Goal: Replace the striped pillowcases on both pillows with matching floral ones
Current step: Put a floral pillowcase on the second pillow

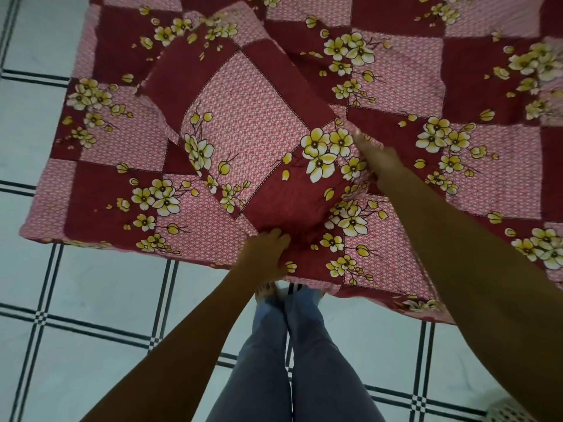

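A floral pillowcase [243, 123], maroon and pink squares with yellow-white flowers, lies tilted on a bed sheet [457, 102] of the same print. My left hand [268, 251] pinches the pillowcase's near corner at the bed's front edge. My right hand [376, 159] grips its right corner, fingers closed on the fabric. Whether a pillow is inside the case cannot be told. No striped pillowcase is in view.
The bed fills the upper half of the view; its front edge runs from left to lower right. White floor tiles with black lines [91, 300] surround it. My legs in grey trousers [289, 360] stand right against the bed edge. A white perforated object [508, 412] shows at the bottom right.
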Demonstrator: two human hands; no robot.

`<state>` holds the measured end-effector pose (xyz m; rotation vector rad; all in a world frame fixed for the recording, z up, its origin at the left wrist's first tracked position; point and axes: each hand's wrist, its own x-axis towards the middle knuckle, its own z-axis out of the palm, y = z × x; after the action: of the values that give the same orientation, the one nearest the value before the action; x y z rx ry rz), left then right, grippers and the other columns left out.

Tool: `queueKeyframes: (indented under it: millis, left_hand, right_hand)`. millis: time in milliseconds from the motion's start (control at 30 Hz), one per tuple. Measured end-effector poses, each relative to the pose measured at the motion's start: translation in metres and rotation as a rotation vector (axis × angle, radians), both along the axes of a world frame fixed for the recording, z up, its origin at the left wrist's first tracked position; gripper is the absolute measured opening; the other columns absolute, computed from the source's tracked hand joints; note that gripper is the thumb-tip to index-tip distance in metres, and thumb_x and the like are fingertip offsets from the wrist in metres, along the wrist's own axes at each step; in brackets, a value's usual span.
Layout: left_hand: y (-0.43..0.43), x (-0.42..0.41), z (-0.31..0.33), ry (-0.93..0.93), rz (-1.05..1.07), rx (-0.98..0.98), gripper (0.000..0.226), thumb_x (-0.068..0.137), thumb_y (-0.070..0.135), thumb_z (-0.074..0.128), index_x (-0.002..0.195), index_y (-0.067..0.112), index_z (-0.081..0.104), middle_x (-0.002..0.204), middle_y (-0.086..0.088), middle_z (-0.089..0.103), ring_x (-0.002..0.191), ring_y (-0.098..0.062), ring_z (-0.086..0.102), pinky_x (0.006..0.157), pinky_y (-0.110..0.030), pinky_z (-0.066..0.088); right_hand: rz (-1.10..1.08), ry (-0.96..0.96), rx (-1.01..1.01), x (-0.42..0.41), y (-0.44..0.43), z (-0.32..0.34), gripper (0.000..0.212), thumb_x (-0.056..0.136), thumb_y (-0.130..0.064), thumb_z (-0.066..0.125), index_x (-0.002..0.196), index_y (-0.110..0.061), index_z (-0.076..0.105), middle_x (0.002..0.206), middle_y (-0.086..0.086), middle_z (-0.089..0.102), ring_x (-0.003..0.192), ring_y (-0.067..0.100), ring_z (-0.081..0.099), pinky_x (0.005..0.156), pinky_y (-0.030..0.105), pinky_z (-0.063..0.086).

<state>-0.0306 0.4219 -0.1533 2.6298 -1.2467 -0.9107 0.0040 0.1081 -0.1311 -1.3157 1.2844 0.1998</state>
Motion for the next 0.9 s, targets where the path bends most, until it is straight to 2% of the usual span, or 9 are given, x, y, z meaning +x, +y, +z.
queueKeyframes:
  millis: [167,233,300,367,433,533,700,800,900]
  left_hand:
    - [0.013,-0.003,0.005,0.338,0.369,-0.101,0.060,0.065,0.058,0.061,0.111,0.020,0.067,0.107,0.000,0.055,0.098,-0.022,0.061,0.083,-0.038,0.052]
    - [0.010,0.004,0.018,0.440,0.625,-0.166,0.038,0.071,0.050,0.070,0.096,0.022,0.072,0.103,0.003,0.057,0.097,-0.020,0.061,0.088,-0.040,0.052]
    - [0.004,0.011,0.036,0.218,0.859,-0.341,0.022,0.076,0.042,0.072,0.090,0.024,0.070,0.102,0.002,0.057,0.095,-0.017,0.058,0.088,-0.042,0.052]
    - [-0.012,0.028,0.068,0.116,1.123,-0.597,0.032,0.087,0.030,0.069,0.115,0.017,0.061,0.117,-0.002,0.052,0.104,-0.015,0.050,0.094,-0.037,0.048]
    - [-0.037,0.055,0.108,0.383,1.270,-0.791,0.049,0.096,0.033,0.057,0.142,0.023,0.042,0.141,-0.004,0.042,0.121,-0.015,0.044,0.103,-0.037,0.040]
    - [-0.083,0.093,0.165,0.767,1.208,-0.805,0.060,0.093,0.063,0.040,0.147,0.040,0.029,0.154,0.004,0.036,0.135,-0.021,0.040,0.110,-0.049,0.035]
    - [-0.155,0.132,0.238,1.169,1.120,-0.810,0.062,0.092,0.073,0.023,0.129,0.033,0.053,0.109,-0.004,0.061,0.093,-0.021,0.058,0.075,-0.036,0.044]
    - [-0.172,0.145,0.247,1.260,1.120,-0.946,0.081,0.083,0.082,0.028,0.129,0.021,0.057,0.114,-0.010,0.060,0.111,-0.034,0.059,0.083,-0.045,0.051]
    - [-0.179,0.143,0.238,1.335,1.137,-1.029,0.079,0.082,0.080,0.034,0.121,0.017,0.062,0.123,-0.008,0.065,0.121,-0.032,0.059,0.099,-0.053,0.048]
  right_hand:
    - [0.238,-0.103,-0.010,0.009,0.013,0.038,0.127,0.050,-0.065,0.088,0.150,-0.011,0.031,0.149,0.005,0.043,0.130,0.023,0.049,0.104,0.039,0.046]
    - [0.357,-0.188,0.014,0.013,0.021,0.061,0.100,0.055,-0.052,0.092,0.137,-0.013,0.049,0.133,0.000,0.059,0.118,0.019,0.061,0.099,0.038,0.052]
    - [0.390,-0.292,-0.021,0.019,0.031,0.082,0.055,0.065,-0.031,0.091,0.110,-0.017,0.063,0.107,-0.004,0.069,0.103,0.017,0.068,0.085,0.027,0.058]
    - [0.284,-0.398,-0.112,0.031,0.036,0.113,0.036,0.070,-0.016,0.088,0.095,-0.017,0.062,0.093,-0.004,0.068,0.088,0.014,0.069,0.076,0.023,0.059]
    - [0.178,-0.556,-0.181,0.044,0.039,0.144,0.051,0.063,-0.021,0.092,0.103,-0.004,0.065,0.098,0.007,0.071,0.087,0.020,0.072,0.081,0.039,0.061]
    - [0.060,-0.786,-0.305,0.053,0.033,0.198,0.040,0.062,-0.014,0.092,0.088,-0.010,0.061,0.084,0.003,0.068,0.073,0.004,0.069,0.072,0.027,0.059]
    - [0.432,-1.202,-0.836,0.040,0.005,0.293,0.040,0.075,0.005,0.076,0.071,-0.031,0.059,0.072,-0.020,0.061,0.068,-0.005,0.060,0.064,0.020,0.048]
    - [0.807,-1.169,-1.089,0.020,0.000,0.305,0.047,0.069,0.007,0.068,0.061,-0.030,0.040,0.060,-0.009,0.040,0.055,0.011,0.038,0.052,0.028,0.030]
    - [1.187,-0.949,-1.340,-0.005,0.013,0.267,0.014,0.066,-0.008,0.060,0.067,-0.020,0.053,0.066,0.003,0.051,0.063,0.024,0.051,0.053,0.027,0.034]
